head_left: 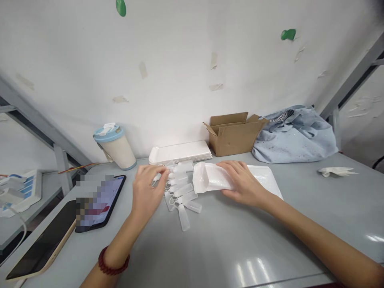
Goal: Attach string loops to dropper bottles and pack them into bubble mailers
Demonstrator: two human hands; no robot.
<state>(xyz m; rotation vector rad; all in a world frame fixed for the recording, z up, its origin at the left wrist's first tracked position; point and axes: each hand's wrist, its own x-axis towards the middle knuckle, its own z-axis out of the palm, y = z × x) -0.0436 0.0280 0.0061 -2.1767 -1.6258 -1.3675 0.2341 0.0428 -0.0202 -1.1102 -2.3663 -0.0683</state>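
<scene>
Left hand [150,186] and right hand [244,182] work either side of the pile of small bottles [181,190], which lies on the grey bench [216,240]. At the pile's near left, the left thumb and forefinger are drawn together over the bottle tops — whether they grip one, I cannot tell. Just right of the pile, the right hand is closed around a white padded envelope [217,178], whose mouth end faces the bottles. A dark red beaded bracelet [111,271] circles the left wrist. Close behind the pile lies a stack of white envelopes [181,152]; behind it to the right stands a brown cardboard box [237,138] with raised flaps, then, farther right, a light blue cloth bundle [295,140]. A crumpled white scrap [336,172] lies well to the pile's right. Left of the pile are a dark-edged phone [112,200] with its screen lit — partly pixelated — and a second phone [45,240], dark-screened; behind it to the left stands a blue-lidded tumbler [118,150].
</scene>
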